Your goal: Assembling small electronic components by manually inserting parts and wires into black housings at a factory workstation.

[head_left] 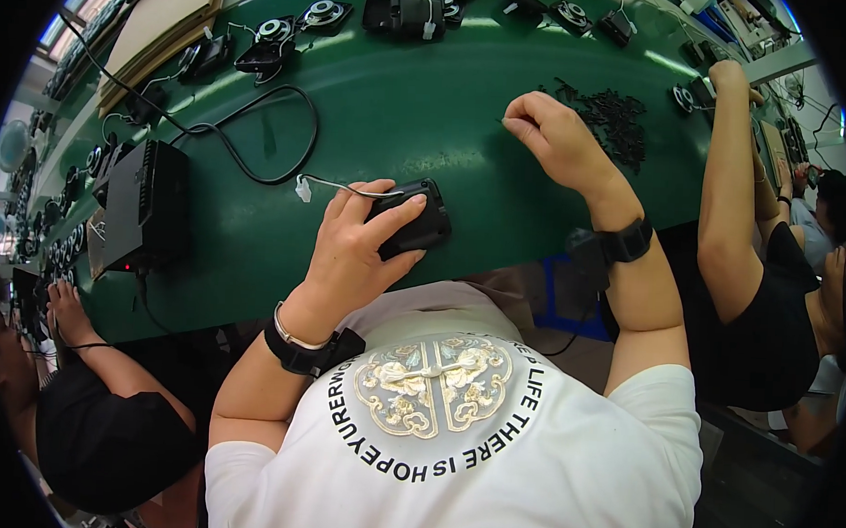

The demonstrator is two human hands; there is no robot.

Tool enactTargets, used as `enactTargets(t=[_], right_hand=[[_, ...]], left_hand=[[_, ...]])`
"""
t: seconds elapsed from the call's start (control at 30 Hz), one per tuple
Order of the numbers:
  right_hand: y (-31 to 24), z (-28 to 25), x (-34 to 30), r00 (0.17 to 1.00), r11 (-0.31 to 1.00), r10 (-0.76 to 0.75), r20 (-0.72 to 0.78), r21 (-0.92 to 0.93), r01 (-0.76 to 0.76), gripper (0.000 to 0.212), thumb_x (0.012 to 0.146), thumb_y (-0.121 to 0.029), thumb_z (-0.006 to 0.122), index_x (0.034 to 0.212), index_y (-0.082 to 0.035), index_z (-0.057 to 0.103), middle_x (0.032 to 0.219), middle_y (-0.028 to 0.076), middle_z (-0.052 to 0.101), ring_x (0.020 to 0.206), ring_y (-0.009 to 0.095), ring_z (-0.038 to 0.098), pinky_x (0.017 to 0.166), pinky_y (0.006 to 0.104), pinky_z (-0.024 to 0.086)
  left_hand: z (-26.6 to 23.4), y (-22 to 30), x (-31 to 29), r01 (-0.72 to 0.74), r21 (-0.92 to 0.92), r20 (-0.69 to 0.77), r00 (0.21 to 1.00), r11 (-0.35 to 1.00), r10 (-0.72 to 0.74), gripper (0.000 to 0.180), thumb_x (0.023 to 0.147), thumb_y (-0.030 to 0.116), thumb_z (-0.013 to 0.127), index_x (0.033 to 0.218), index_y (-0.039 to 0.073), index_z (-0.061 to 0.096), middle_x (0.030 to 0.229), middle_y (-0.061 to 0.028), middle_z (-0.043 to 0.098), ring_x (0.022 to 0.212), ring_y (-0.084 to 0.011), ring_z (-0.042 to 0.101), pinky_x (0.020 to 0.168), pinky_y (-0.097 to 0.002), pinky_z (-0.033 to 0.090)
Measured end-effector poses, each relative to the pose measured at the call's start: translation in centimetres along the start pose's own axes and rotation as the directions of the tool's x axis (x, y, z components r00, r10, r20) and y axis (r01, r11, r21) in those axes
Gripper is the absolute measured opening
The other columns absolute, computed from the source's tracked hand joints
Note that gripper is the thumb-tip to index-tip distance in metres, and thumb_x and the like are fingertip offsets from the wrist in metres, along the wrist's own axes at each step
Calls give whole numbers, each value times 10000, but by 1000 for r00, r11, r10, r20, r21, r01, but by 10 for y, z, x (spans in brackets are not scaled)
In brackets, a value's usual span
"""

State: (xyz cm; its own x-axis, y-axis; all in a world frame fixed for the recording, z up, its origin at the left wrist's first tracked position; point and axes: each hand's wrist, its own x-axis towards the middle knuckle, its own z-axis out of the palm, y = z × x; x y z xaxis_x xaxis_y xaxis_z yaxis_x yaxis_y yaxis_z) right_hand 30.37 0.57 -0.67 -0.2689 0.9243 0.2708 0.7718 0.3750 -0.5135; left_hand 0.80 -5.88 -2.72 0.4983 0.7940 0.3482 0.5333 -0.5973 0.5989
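We grip the black case with our left fingers on the near surface; it lies near-left of our right fingers, pinched narrow, contents unclear, beside black bits.

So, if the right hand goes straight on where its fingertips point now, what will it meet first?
The right hand points roughly left across the table, so the black cable probably comes first. The hand's height is unclear, so it might pass above.
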Motion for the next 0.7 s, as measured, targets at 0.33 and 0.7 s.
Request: enactTargets(t=[0.33, 0.7], right_hand=[[-84, 19, -24, 902, 970, -184, 391, 218, 104, 103, 928, -118, 585, 909, -19, 566, 866, 133, 575, 801, 316, 572, 697, 383, 466], [-86, 46, -52, 950, 981, -196, 244, 64, 186, 120, 901, -126, 633, 869, -36, 560, 834, 113, 556, 748, 319, 565, 656, 402, 464]], left_hand=[[5, -7, -8, -34, -10, -22, 999, 999, 34, 603, 613, 116, 840, 1190, 166, 674, 1180, -202, 585, 1075, -370, 561, 923, -443, 467], [10, -13, -6, -56, -11, -35, 998, 998, 55, 586, 611, 113, 840, 1174, 156, 681, 1178, -199, 586, 1074, -363, 563, 905, -434, 477]])
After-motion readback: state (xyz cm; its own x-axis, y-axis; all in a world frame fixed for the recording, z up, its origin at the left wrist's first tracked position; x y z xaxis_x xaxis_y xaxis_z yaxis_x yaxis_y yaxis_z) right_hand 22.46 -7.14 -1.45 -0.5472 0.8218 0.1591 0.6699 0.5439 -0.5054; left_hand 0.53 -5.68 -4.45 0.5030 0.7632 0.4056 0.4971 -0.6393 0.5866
